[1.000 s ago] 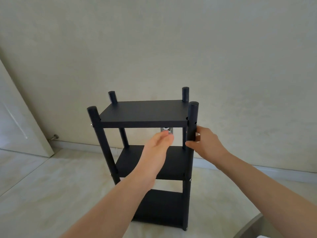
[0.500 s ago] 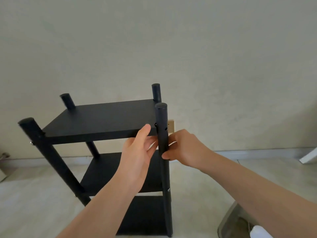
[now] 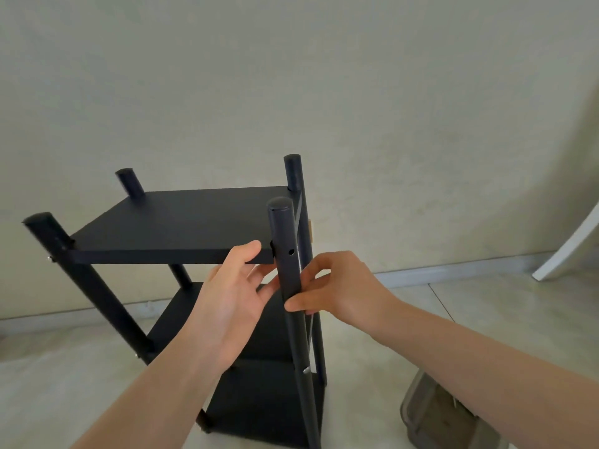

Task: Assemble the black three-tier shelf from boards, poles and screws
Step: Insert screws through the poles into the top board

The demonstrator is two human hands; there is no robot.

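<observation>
The black shelf (image 3: 181,228) is standing on the floor (image 3: 64,384) by the wall (image 3: 291,76). My right hand (image 3: 337,286) is pinching the front pole (image 3: 288,270) just under its empty screw hole (image 3: 291,252). My left hand (image 3: 233,303) is spread, with its thumb touching the front edge of the top board (image 3: 194,218) and its fingers underneath.

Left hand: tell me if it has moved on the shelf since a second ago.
Yes. The left hand has moved right along the top board, from under its front edge to the corner by the near right pole.
</observation>
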